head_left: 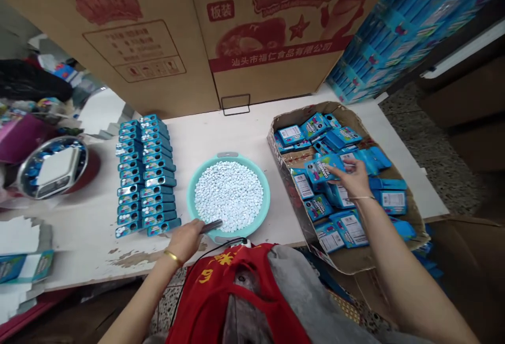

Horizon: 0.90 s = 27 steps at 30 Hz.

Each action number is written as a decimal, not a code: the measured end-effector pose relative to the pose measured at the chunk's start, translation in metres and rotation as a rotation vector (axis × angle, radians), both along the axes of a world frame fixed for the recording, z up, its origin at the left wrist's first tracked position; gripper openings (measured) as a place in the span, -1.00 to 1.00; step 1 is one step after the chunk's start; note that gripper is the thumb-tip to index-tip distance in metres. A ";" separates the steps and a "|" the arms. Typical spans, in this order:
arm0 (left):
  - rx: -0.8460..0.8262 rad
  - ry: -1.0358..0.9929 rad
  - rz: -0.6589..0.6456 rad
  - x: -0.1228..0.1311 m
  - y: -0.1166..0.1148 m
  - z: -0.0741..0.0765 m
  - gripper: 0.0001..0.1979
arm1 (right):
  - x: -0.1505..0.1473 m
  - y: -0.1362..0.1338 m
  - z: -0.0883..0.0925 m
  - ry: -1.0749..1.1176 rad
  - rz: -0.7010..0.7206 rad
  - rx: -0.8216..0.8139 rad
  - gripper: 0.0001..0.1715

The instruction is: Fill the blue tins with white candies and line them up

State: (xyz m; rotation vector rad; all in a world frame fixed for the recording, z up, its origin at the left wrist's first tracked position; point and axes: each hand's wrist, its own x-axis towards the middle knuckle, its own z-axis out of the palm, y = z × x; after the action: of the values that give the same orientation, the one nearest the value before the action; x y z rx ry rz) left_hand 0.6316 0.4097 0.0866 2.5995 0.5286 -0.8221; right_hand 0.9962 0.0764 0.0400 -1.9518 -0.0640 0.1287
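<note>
L hand (185,240): closed on dark flat utensil (211,226), tip at basin rim
R hand (352,180): fingers spread, fingertips (333,171) on blue packet (319,169), grip unclear
Basin: teal plastic basin (236,157) just past L hand, approx. full of white tablets (229,196)
Under R hand: cardboard tray (281,123), heaped w/ more blue packets (390,202)
L of basin: blue tins (145,175), 2 overlapping rows
Far L: steel bowl (31,175) w/ digital scale (55,171)
Behind: printed carton (138,39), at back of white table (205,133)

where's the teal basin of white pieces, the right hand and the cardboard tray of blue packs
Teal basin (266,202): head view, on its right rim.
Right hand (351,178): head view, on the back of the hand.
Cardboard tray (412,216): head view, on its right wall.
</note>
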 end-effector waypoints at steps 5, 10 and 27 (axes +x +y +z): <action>0.004 -0.007 0.077 0.034 -0.026 -0.034 -0.80 | -0.068 0.028 0.029 0.450 0.163 0.507 -0.66; -0.067 -0.181 0.255 0.086 -0.052 -0.082 -0.82 | -0.116 0.060 0.041 0.556 0.297 0.585 -0.56; -0.103 -0.285 0.245 0.114 -0.043 -0.100 -0.77 | -0.167 0.094 0.018 0.741 0.351 0.634 -0.48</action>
State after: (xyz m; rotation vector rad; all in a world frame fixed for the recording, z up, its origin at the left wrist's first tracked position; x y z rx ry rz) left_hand 0.7452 0.3671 -0.0132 2.4378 0.6814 -0.3821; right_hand 0.8295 0.1704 0.0581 -1.1555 0.0409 0.9356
